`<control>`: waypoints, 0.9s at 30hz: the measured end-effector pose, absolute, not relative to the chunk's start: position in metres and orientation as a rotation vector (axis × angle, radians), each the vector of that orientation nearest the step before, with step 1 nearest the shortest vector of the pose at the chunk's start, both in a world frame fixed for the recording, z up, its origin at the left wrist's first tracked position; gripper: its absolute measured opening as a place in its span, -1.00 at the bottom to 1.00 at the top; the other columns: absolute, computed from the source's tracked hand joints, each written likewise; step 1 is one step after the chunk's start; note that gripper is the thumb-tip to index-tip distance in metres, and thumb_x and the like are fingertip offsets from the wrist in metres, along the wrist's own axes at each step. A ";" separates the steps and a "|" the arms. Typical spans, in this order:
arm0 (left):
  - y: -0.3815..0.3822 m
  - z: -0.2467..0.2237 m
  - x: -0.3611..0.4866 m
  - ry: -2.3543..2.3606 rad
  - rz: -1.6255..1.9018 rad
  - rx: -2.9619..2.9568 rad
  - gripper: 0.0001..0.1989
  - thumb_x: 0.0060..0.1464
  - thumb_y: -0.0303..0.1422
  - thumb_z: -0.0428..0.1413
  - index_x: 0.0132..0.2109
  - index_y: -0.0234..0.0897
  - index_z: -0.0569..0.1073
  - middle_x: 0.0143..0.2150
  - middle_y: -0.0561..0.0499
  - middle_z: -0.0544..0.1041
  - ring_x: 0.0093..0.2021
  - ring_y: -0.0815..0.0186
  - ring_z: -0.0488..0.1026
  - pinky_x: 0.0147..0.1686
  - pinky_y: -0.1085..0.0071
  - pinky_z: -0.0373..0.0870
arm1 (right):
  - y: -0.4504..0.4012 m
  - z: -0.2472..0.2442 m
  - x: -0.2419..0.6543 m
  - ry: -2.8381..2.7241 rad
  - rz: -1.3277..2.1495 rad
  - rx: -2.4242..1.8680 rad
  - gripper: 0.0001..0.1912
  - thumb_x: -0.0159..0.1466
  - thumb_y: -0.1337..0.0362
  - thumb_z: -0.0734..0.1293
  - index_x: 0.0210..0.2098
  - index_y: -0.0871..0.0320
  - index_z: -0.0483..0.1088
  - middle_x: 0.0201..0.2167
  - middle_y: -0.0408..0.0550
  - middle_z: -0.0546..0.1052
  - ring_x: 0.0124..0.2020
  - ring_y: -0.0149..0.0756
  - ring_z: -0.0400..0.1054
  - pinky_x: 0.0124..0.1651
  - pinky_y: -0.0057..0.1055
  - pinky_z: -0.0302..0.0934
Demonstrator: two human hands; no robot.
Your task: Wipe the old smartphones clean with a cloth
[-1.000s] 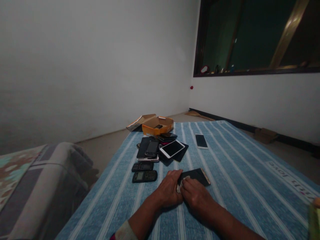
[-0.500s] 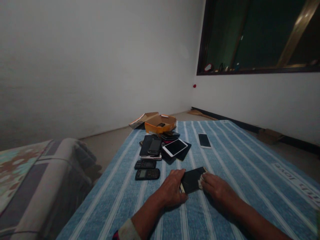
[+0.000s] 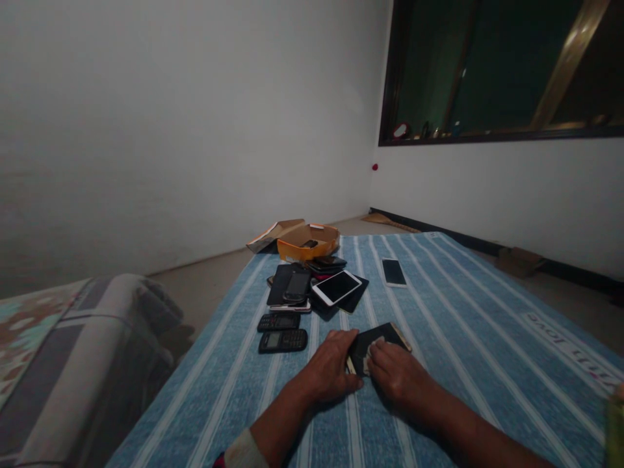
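Note:
A dark-faced smartphone (image 3: 385, 333) with pale gold ends lies on the striped blue cloth. My left hand (image 3: 331, 367) grips its left end, thumb at the near edge and fingers at the far one. Pressed against the screen is a small crumpled whitish cloth (image 3: 366, 361), pinched in the closed fingers of my right hand (image 3: 397, 370). Just left of my left hand are two black keypad phones, a nearer one (image 3: 283, 340) and a farther one (image 3: 278, 322).
Beyond the hands, a white smartphone (image 3: 336, 288) tops a pile with a black phone (image 3: 297, 284) and several others. Another white phone (image 3: 394, 272) lies apart at right. An open orange box (image 3: 308, 245) stands at the far end. A blanket-covered surface (image 3: 97, 351) is at left.
My right hand has moved left across the phone's screen with the cloth, from its right end toward the left. My left hand keeps its hold; the view has shifted slightly.

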State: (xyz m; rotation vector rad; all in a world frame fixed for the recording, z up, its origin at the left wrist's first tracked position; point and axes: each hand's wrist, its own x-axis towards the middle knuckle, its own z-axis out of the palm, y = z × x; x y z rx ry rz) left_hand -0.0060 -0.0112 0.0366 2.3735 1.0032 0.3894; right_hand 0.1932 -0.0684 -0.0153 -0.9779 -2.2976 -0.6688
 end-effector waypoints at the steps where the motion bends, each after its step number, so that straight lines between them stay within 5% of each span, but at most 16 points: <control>1: -0.011 0.037 -0.006 1.006 0.382 2.376 -0.15 -0.21 -0.35 0.34 0.25 -0.23 0.23 0.05 -0.10 0.44 0.08 0.03 0.31 0.10 0.10 0.31 | -0.069 -0.014 0.189 -2.303 -0.669 -0.973 -0.79 0.31 0.52 0.19 -0.16 0.34 0.44 -0.18 0.22 0.51 -0.04 -0.06 0.36 -0.01 -0.14 0.32; 16: -0.005 0.040 -0.012 0.948 0.351 2.412 -0.12 -0.22 -0.36 0.37 0.26 -0.25 0.23 0.06 -0.11 0.47 0.07 0.05 0.35 0.10 0.16 0.31 | -0.072 0.001 0.165 -2.412 -0.496 -1.000 -0.88 0.29 0.50 0.26 -0.29 0.24 0.41 -0.34 0.03 0.44 -0.27 -0.20 0.29 -0.11 -0.25 0.28; 22: -0.002 0.037 -0.013 0.927 0.345 2.370 0.01 -0.33 -0.22 0.46 0.28 -0.25 0.22 0.17 -0.18 0.41 0.16 -0.02 0.30 0.18 0.08 0.24 | -0.073 -0.003 0.197 -2.406 -0.501 -1.053 -0.82 0.25 0.54 0.26 -0.20 0.25 0.43 -0.26 0.06 0.47 -0.14 -0.15 0.34 -0.02 -0.23 0.28; 27: -0.001 0.035 -0.013 0.892 0.388 2.388 -0.07 -0.27 -0.12 0.42 0.25 -0.21 0.28 0.08 -0.11 0.48 0.08 0.00 0.35 0.11 0.09 0.28 | -0.068 -0.013 0.205 -2.390 -0.546 -1.038 -0.82 0.26 0.53 0.26 -0.21 0.25 0.44 -0.26 0.10 0.48 -0.11 -0.13 0.35 -0.03 -0.20 0.30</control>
